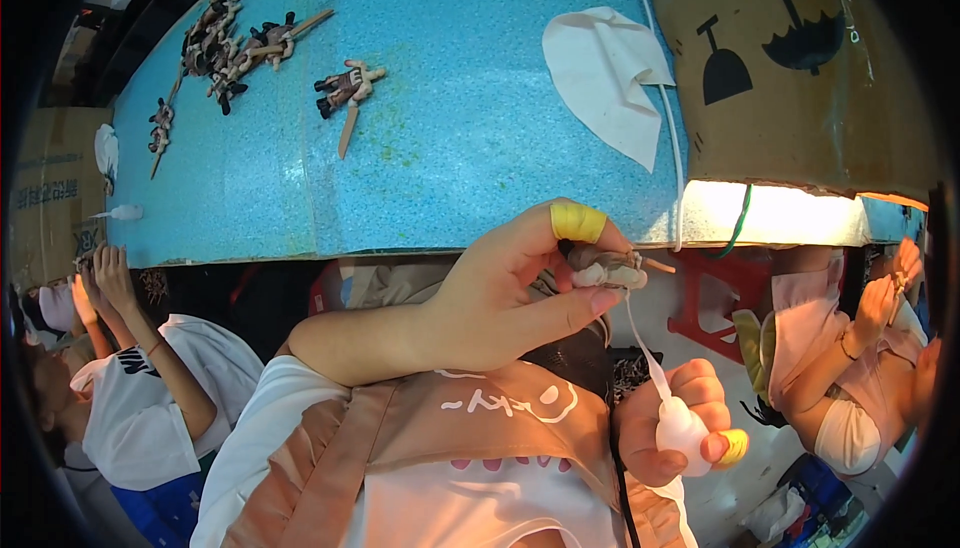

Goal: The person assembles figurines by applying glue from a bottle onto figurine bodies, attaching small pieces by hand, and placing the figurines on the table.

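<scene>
My left hand [500,293], yellow tape round one finger, pinches a small painted figurine [622,274] with a thin wooden stick poking out to the right. My fingers cover part of the figurine. Lower and to the right, my right hand [640,428] is wrapped round a small white squeeze bottle [682,438], with yellow tape on one of its fingers too. The bottle's long thin nozzle points up, its tip at the underside of the figurine; whether it touches, I cannot tell.
On the blue tabletop [450,148] lie a lone figurine [345,88], a cluster of several more [230,53], a white cloth [605,78] and another squeeze bottle [124,212]. Brown cardboard [740,138] stands at right, beside a white cable [672,148]. People work on both sides.
</scene>
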### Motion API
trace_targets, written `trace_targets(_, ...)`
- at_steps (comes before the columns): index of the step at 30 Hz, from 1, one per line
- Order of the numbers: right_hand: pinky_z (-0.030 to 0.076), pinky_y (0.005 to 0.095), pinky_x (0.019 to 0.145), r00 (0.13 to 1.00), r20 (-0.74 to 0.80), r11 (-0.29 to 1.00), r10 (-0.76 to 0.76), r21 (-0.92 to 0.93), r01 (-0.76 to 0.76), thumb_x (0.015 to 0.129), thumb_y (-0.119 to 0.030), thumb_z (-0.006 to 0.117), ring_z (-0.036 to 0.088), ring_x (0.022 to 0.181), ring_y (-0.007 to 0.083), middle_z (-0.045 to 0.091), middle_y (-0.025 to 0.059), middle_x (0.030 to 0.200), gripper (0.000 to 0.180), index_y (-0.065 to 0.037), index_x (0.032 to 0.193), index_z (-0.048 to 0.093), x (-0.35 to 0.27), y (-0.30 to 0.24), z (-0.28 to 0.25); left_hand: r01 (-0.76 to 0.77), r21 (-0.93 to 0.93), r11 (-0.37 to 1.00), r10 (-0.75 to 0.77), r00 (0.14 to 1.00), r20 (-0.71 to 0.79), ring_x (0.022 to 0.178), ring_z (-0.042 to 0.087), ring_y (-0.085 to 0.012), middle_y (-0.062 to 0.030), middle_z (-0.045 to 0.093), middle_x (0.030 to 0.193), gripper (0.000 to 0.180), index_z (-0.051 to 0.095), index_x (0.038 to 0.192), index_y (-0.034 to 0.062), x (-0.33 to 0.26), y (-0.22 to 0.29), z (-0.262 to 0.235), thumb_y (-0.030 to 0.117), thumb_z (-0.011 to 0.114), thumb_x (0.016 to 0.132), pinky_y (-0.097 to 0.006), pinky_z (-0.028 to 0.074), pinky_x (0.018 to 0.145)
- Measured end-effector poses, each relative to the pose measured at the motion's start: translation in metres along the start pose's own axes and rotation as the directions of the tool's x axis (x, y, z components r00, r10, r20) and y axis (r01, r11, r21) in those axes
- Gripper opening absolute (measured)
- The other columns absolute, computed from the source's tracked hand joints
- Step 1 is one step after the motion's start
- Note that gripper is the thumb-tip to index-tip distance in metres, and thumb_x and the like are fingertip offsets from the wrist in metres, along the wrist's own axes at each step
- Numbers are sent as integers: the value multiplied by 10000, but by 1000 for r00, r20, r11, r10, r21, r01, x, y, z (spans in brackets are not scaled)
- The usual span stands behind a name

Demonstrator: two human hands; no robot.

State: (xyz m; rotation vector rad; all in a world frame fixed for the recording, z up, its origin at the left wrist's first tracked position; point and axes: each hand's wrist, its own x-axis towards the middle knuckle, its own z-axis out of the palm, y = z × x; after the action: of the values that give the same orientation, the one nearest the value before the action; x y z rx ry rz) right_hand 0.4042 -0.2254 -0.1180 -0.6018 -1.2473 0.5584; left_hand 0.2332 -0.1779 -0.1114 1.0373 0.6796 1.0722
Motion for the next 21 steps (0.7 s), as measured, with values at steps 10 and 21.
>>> trace_targets(10, 207, 282, 539, 998, 53, 997, -20, -79, 25, 788, -241, 594, 213, 502, 102, 255, -48, 537, 231, -128, 799, 393, 1, -1, 8, -39, 61, 997, 38, 999, 16, 954, 526, -170, -123, 468, 1091, 337, 453, 1072, 19, 0, 0, -6, -116, 516, 770, -293, 424, 835)
trace_targets(21, 196, 284, 507, 999, 46, 995, -20, -94, 24, 804, -249, 585, 215, 474, 101, 264, -41, 529, 206, -122, 808, 422, 0, 0, 10, -15, 59, 998, 15, 1000, 1, 953, 518, -173, -121, 471, 1087, 313, 459, 1066, 14, -1, 2, -6, -92, 525, 779, -293, 411, 836)
